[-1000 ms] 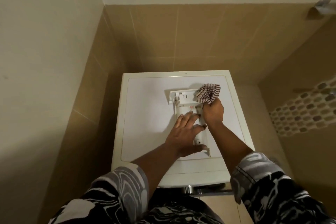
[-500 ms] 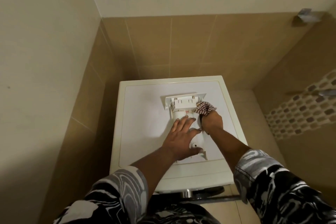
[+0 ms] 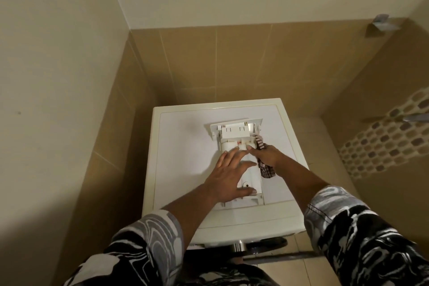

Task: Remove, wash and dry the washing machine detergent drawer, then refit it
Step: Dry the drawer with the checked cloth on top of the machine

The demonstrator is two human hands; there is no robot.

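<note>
The detergent drawer (image 3: 241, 160) was steadied on the washing machine top (image 3: 185, 153) by the left hand (image 3: 228, 175), fingers spread flat, while the right hand (image 3: 267, 157), fingers clamped on the checked cloth (image 3: 267, 170), was applied for drying.

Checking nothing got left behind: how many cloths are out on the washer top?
1. The checked cloth is in the right hand, against the drawer's right side. Others may be hidden.

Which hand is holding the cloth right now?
The right hand grips the checked cloth against the drawer's right side. The left hand holds nothing; it lies flat, fingers spread, on the drawer.
</note>
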